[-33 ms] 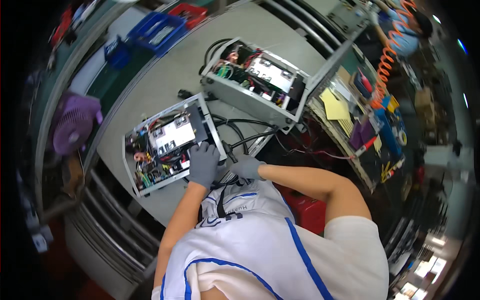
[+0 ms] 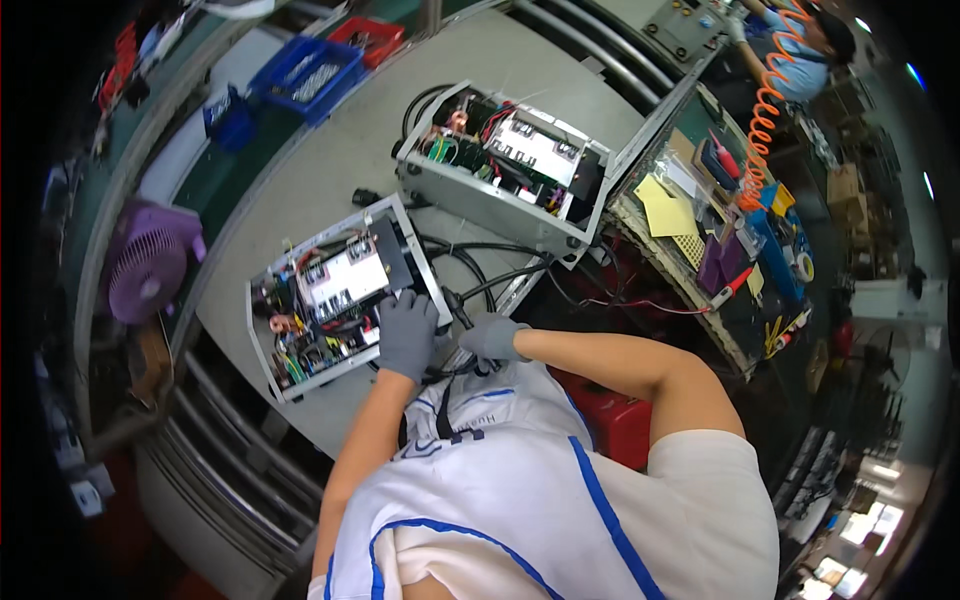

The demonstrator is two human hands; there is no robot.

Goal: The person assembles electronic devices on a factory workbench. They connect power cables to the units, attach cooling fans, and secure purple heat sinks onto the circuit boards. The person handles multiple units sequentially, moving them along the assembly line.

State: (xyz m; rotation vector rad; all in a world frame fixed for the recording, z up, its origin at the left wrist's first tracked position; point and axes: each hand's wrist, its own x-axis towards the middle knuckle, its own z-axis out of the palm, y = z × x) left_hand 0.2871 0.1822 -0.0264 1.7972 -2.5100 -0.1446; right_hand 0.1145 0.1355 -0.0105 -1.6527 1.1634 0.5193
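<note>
An open metal case (image 2: 262, 345) full of circuit boards and wires lies at a slant on the workbench in front of me. My left hand (image 2: 408, 338), in a grey glove, is closed over its near right edge, fingertips just inside. Its thumb is hidden. To the right of that corner, my right hand (image 2: 490, 338), also gloved in grey, is closed low in front of my body. A black cable (image 2: 462, 312) runs into its fingers; what lies beneath the hand is hidden. Behind stands a second open case (image 2: 480, 205) with similar parts inside.
Thick black cables (image 2: 480, 250) loop between the cases. Blue bin (image 2: 318, 95) and red bin (image 2: 372, 38) stand at the far left, above a purple fan (image 2: 150, 270). A cluttered side table (image 2: 680, 265) stands right, below an orange coiled hose (image 2: 762, 130). A co-worker (image 2: 800, 55) is at far right.
The whole scene has shifted slightly in the view. Both hands keep their places at the near case and the cable.
</note>
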